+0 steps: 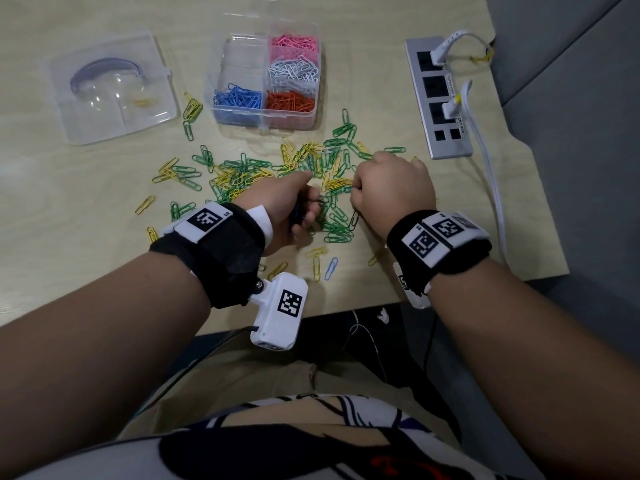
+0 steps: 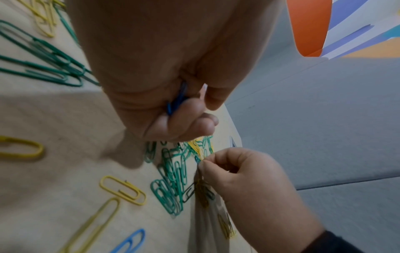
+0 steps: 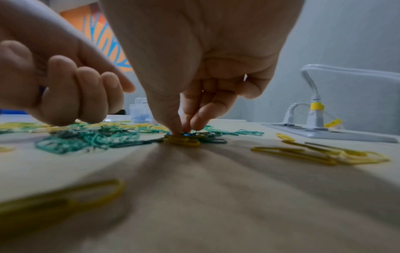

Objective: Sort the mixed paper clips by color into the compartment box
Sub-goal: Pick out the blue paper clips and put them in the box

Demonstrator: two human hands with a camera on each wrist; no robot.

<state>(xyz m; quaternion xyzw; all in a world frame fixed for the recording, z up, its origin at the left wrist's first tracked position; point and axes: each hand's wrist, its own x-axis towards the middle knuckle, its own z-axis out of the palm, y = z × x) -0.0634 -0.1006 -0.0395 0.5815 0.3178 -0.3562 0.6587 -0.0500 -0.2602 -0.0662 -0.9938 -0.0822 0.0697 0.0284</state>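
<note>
The clear compartment box (image 1: 242, 53) stands at the back with pink, white, red and blue clips in separate cells; its upper-left cell looks empty. Green and yellow paper clips (image 1: 242, 171) lie scattered in front of it. My left hand (image 1: 304, 216) hovers over the pile, its fingers curled round a few blue clips (image 2: 175, 102). Just right of it, my right hand (image 1: 353, 192) reaches down into the pile. Its thumb and fingertips (image 3: 175, 126) pinch a small blue clip (image 3: 186, 134) lying among yellow and green ones.
A clear plastic lid (image 1: 114, 91) lies at the back left. A metal power strip (image 1: 438, 98) with white cables (image 1: 491, 174) runs along the table's right edge. One loose blue clip (image 1: 331, 268) lies near the front edge (image 1: 346, 306).
</note>
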